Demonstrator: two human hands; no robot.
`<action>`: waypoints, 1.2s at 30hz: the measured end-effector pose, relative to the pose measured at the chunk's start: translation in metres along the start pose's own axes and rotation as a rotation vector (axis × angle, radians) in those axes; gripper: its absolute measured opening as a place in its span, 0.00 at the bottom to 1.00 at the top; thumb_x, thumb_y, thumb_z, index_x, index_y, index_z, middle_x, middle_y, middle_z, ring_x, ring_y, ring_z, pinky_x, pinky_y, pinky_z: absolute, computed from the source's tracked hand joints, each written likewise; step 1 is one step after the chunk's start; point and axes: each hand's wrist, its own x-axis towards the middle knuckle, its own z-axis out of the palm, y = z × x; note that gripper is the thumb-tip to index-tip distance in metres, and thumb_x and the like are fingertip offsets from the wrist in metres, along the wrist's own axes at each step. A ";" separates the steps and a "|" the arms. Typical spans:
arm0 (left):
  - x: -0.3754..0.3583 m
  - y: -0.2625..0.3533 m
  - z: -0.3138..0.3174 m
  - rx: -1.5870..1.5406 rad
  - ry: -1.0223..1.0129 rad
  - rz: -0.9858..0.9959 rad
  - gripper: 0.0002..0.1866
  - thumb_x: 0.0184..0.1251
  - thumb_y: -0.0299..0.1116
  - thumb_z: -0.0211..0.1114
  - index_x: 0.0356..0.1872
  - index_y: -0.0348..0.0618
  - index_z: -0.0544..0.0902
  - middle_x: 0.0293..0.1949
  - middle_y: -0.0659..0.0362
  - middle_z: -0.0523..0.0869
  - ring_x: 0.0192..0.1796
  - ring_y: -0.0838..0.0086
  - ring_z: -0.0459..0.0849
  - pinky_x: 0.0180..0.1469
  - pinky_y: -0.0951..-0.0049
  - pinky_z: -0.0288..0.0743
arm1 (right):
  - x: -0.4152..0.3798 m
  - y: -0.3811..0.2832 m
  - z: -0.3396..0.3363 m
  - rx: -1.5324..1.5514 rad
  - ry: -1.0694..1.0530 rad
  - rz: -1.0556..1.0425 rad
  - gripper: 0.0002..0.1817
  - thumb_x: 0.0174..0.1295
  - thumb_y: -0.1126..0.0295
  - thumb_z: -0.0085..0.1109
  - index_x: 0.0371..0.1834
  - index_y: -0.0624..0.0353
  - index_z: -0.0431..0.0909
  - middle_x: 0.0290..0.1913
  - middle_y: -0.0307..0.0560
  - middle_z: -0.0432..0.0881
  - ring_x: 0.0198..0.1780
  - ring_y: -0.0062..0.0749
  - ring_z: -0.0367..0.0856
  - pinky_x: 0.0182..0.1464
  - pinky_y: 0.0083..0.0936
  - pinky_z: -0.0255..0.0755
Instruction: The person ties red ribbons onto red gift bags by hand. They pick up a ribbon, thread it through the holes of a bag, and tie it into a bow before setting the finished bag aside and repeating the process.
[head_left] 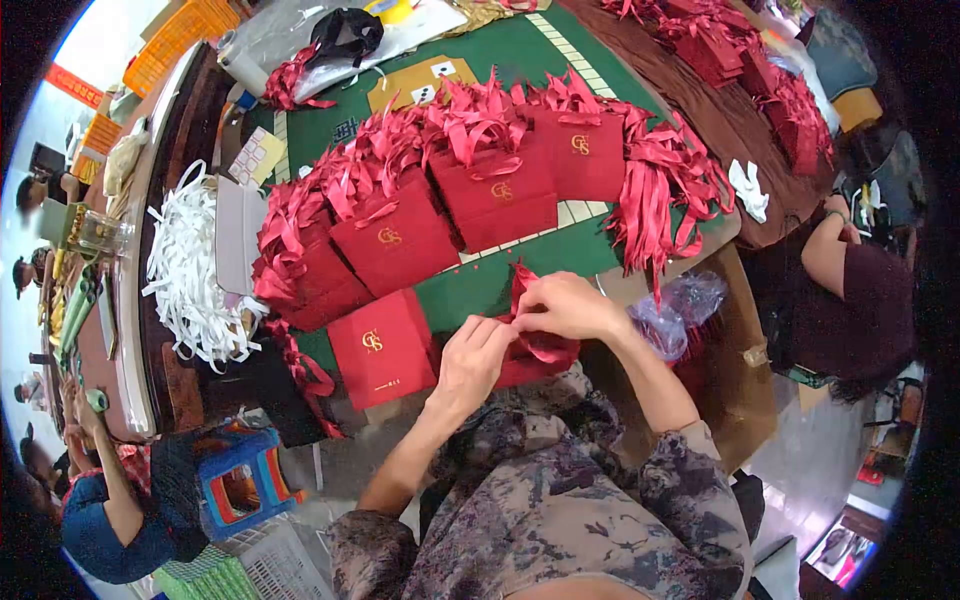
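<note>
Close together at the table's front edge, my left hand (477,357) and my right hand (570,306) both have their fingers pinched on a red ribbon (551,349). Its loop hangs below the right fingers, and another end sticks up behind them. Under my hands, partly hidden, is a red paper bag (515,374). Left of my left hand lies a flat red bag (381,347) with a gold monogram. Behind stand several stacks of red bags (500,205) with bunched ribbon handles on top.
White ribbons (200,265) are heaped at the left beside a grey box (240,235). A green mat (470,290) covers the table. Clear plastic (680,310) lies by a cardboard box (735,370) at right. Co-workers sit on both sides, and blue stools (240,455) stand lower left.
</note>
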 end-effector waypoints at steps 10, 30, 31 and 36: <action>0.000 0.000 0.001 -0.041 0.024 -0.077 0.08 0.53 0.17 0.69 0.33 0.39 0.81 0.33 0.53 0.83 0.37 0.57 0.80 0.40 0.60 0.76 | 0.010 0.012 0.004 0.385 -0.104 0.191 0.12 0.51 0.61 0.73 0.30 0.58 0.90 0.27 0.46 0.89 0.31 0.30 0.86 0.39 0.30 0.76; 0.031 -0.032 0.031 0.078 0.045 -0.360 0.09 0.62 0.34 0.72 0.39 0.43 0.86 0.34 0.56 0.88 0.41 0.59 0.82 0.45 0.60 0.75 | -0.015 0.032 -0.011 -0.067 0.437 0.525 0.19 0.56 0.52 0.71 0.29 0.59 0.87 0.32 0.57 0.85 0.37 0.53 0.85 0.39 0.44 0.76; 0.036 -0.034 0.037 0.075 0.054 -0.369 0.09 0.61 0.34 0.72 0.38 0.43 0.85 0.33 0.56 0.87 0.39 0.59 0.82 0.44 0.59 0.74 | -0.013 0.037 -0.004 -0.066 0.438 0.527 0.19 0.56 0.52 0.71 0.29 0.59 0.87 0.32 0.57 0.85 0.37 0.53 0.85 0.39 0.44 0.76; 0.043 -0.041 0.051 0.121 -0.041 -0.409 0.10 0.60 0.37 0.73 0.36 0.42 0.87 0.30 0.54 0.89 0.36 0.59 0.83 0.43 0.60 0.76 | -0.008 0.048 0.015 -0.124 0.513 0.368 0.15 0.49 0.61 0.75 0.30 0.61 0.84 0.30 0.52 0.84 0.34 0.46 0.85 0.39 0.39 0.78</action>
